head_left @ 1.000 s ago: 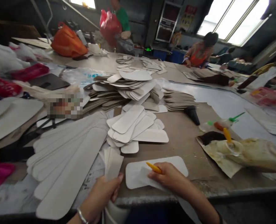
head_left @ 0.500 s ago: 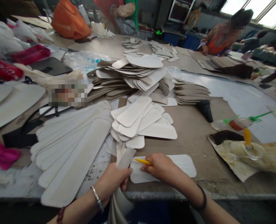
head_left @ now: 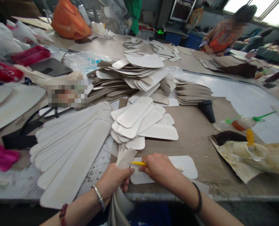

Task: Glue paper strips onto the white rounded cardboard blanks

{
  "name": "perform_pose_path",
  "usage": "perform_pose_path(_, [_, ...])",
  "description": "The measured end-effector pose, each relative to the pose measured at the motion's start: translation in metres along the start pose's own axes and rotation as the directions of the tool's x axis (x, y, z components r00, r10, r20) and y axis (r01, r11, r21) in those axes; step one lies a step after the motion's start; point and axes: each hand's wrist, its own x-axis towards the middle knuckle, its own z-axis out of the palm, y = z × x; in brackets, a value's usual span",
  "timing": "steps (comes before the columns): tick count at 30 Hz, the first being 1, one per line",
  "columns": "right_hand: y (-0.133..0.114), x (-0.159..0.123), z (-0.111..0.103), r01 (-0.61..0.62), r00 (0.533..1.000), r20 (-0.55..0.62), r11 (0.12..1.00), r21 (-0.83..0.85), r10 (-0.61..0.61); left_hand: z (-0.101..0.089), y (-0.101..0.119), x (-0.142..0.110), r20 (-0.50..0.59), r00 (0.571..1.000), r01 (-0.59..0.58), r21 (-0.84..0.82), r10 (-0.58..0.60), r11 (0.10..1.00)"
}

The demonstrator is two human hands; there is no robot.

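Near the table's front edge, my left hand (head_left: 114, 177) is closed round a bundle of long pale strips (head_left: 127, 157), whose lower ends hang below the edge. My right hand (head_left: 158, 166) grips a yellow pointed spreader (head_left: 138, 163), its tip pointing left by the strips; whether it touches them I cannot tell. Under that hand lies a white rounded panel (head_left: 188, 166) with a small lump of whitish paste (head_left: 179, 168) on it. Just beyond the strips is a loose pile of white rounded pieces (head_left: 139, 116).
Long white pieces (head_left: 83, 157) fan out at left. Stacked grey-white pieces (head_left: 141, 72) stand behind. A black cone (head_left: 206, 111), a bottle with a green nozzle (head_left: 244, 123) and a paste-smeared container (head_left: 266, 157) lie at right. A person (head_left: 224, 37) in an orange apron works across the table.
My right hand and the spreader have shifted slightly left, closer to the strips. The whitish lump on the panel now shows. My left hand keeps its hold. A person at the back has moved.
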Motion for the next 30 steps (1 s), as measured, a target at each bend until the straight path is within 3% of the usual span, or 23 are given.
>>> perform_pose_path(6, [0.003,-0.01,-0.004,-0.025,1.0,0.009,1.0,-0.006,0.025,0.005,-0.005,0.002,-0.063,0.998,-0.009,0.046,0.012,0.999])
perform_pose_path(11, [0.054,-0.054,-0.006,-0.198,0.98,0.006,0.979,0.051,0.198,0.002,-0.008,0.001,-0.059,0.997,-0.039,0.091,0.045,0.995])
perform_pose_path(16, [0.101,-0.092,0.016,-0.376,0.908,-0.108,0.901,0.216,0.405,0.004,-0.007,-0.002,-0.092,0.994,-0.044,0.117,0.055,0.992])
perform_pose_path(23, [0.094,-0.085,0.027,-0.492,0.832,-0.232,0.863,0.116,0.505,0.008,-0.004,-0.003,-0.086,0.994,-0.051,0.198,0.069,0.979])
perform_pose_path(30, [0.101,-0.078,0.029,-0.491,0.836,-0.272,0.871,0.012,0.476,0.01,-0.005,-0.002,-0.088,0.995,-0.038,0.175,0.054,0.984])
